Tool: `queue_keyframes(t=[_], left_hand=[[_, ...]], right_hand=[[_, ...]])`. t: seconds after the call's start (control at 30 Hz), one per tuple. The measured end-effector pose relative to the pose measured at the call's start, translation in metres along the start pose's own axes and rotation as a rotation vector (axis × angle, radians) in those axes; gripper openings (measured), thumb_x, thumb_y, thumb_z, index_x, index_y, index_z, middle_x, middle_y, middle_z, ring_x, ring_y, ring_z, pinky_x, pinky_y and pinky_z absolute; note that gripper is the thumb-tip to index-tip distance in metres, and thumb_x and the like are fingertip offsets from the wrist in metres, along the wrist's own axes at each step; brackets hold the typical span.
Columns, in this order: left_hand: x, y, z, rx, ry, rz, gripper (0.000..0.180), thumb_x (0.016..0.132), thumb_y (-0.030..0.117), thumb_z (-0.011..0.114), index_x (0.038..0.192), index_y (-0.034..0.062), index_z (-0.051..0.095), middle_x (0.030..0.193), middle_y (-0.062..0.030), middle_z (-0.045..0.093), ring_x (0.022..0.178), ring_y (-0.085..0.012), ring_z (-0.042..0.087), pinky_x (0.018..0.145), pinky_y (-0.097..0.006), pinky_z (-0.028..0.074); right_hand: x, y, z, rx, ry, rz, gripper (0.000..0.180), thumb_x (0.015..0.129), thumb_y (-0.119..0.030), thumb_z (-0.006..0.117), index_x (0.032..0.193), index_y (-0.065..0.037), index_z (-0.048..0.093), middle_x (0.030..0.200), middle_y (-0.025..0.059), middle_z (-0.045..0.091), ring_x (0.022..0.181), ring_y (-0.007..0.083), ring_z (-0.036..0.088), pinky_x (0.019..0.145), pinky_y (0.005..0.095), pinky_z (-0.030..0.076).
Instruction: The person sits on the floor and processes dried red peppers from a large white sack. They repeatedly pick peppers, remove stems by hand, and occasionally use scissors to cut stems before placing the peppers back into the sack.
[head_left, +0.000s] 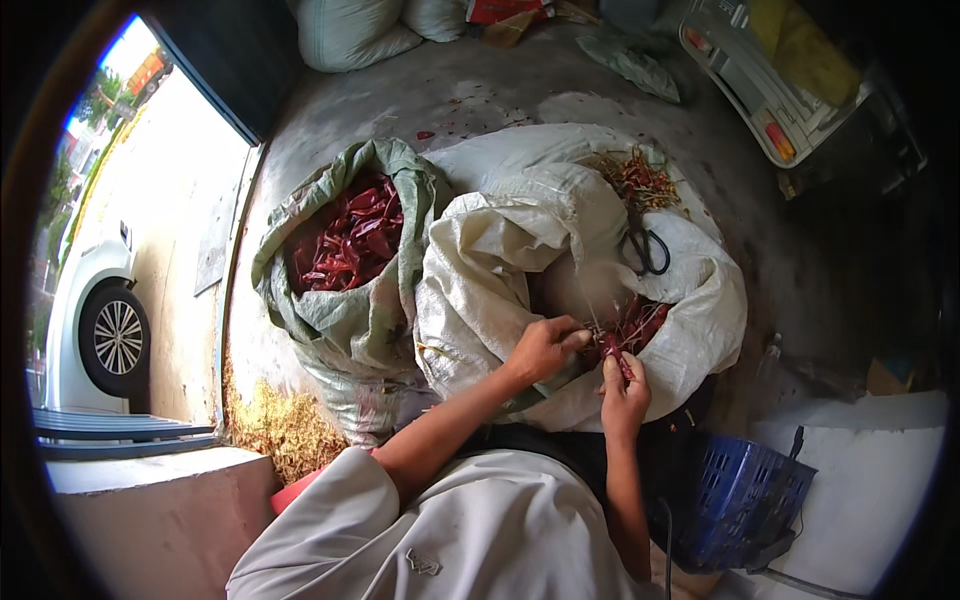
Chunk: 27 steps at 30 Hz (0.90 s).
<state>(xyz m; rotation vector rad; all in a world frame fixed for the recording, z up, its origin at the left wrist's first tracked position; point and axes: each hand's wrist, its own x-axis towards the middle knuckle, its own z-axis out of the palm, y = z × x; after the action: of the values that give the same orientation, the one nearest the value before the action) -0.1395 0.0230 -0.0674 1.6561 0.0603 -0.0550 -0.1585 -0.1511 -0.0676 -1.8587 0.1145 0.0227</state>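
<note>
1. Grey concrete floor (480, 95) spreads under everything; at the far left a white car (95, 300) with a dark wheel stands outside the open doorway.
2. Just right of the doorway, a green woven sack (345, 320) stands open, its rim rolled down, filled with dried red chillies (350, 235).
3. Touching the green sack's right side is a white woven sack (480, 280), spread open and crumpled in front of the person.
4. The left hand (545, 348) reaches over the white sack's folded edge, fingers curled and pinched at a small bunch of red chillies (630, 325) lying in the sack's hollow.
5. The right hand (625, 390) comes up from below, fingers closed around a single chilli pod (617, 355), which stands between the two hands and touches the bunch.
6. Black-handled scissors (648, 248) lie on the white sack just above the bunch, well clear of both hands.
7. Further up on the same sack lies a loose pile of chilli stems (638, 180).
8. At the lower right, beside the person's right forearm, sits a blue plastic basket (745, 495).
</note>
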Motion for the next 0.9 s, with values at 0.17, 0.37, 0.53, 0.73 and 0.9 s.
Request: queue_keyframes(t=[0.17, 0.37, 0.53, 0.73, 0.9], left_hand=[[-0.002, -0.005, 0.002, -0.660, -0.198, -0.402, 0.029, 0.095, 0.031, 0.067, 0.099, 0.0028, 0.067, 0.082, -0.0009, 0.063, 0.070, -0.0102, 0.056, 0.060, -0.025, 0.043], [-0.002, -0.010, -0.007, -0.766, -0.255, -0.409, 0.023, 0.095, 0.022, 0.066, 0.109, 0.0027, 0.063, 0.097, -0.0026, 0.064, 0.089, -0.0126, 0.060, 0.079, -0.027, 0.049], [0.004, -0.013, -0.023, -0.588, -0.220, -0.230, 0.022, 0.096, 0.018, 0.064, 0.110, 0.0015, 0.062, 0.095, -0.0023, 0.061, 0.088, -0.0144, 0.061, 0.077, -0.030, 0.053], [0.006, -0.014, -0.021, -0.682, -0.386, -0.273, 0.023, 0.098, 0.019, 0.061, 0.110, -0.0006, 0.060, 0.091, -0.0059, 0.061, 0.068, -0.0150, 0.061, 0.054, -0.031, 0.054], [-0.001, -0.018, -0.033, -0.473, -0.214, -0.299, 0.019, 0.097, 0.017, 0.061, 0.111, 0.0032, 0.062, 0.082, -0.0033, 0.061, 0.061, -0.0117, 0.056, 0.053, -0.029, 0.048]], right_hand=[[-0.012, -0.017, 0.012, -0.458, -0.095, -0.571, 0.032, 0.088, -0.022, 0.072, 0.109, -0.001, 0.061, 0.089, 0.0177, 0.064, 0.078, 0.0382, 0.064, 0.066, 0.0433, 0.050], [-0.020, -0.025, 0.014, -0.835, -0.209, -0.656, 0.024, 0.087, -0.018, 0.070, 0.104, -0.004, 0.061, 0.085, 0.0137, 0.059, 0.074, 0.0350, 0.063, 0.063, 0.0434, 0.052], [-0.020, -0.044, 0.011, -0.952, -0.169, -0.649, 0.013, 0.089, -0.012, 0.066, 0.100, -0.007, 0.063, 0.084, 0.0105, 0.060, 0.072, 0.0319, 0.064, 0.063, 0.0424, 0.053], [-0.014, -0.071, -0.006, -0.631, -0.095, -0.391, 0.011, 0.092, -0.013, 0.065, 0.091, -0.002, 0.067, 0.073, 0.0084, 0.061, 0.064, 0.0236, 0.063, 0.058, 0.0355, 0.051], [0.001, -0.090, -0.039, 0.287, 0.166, 0.222, 0.019, 0.095, -0.018, 0.062, 0.095, 0.001, 0.066, 0.061, -0.0031, 0.045, 0.049, 0.0049, 0.035, 0.047, 0.0235, 0.036]])
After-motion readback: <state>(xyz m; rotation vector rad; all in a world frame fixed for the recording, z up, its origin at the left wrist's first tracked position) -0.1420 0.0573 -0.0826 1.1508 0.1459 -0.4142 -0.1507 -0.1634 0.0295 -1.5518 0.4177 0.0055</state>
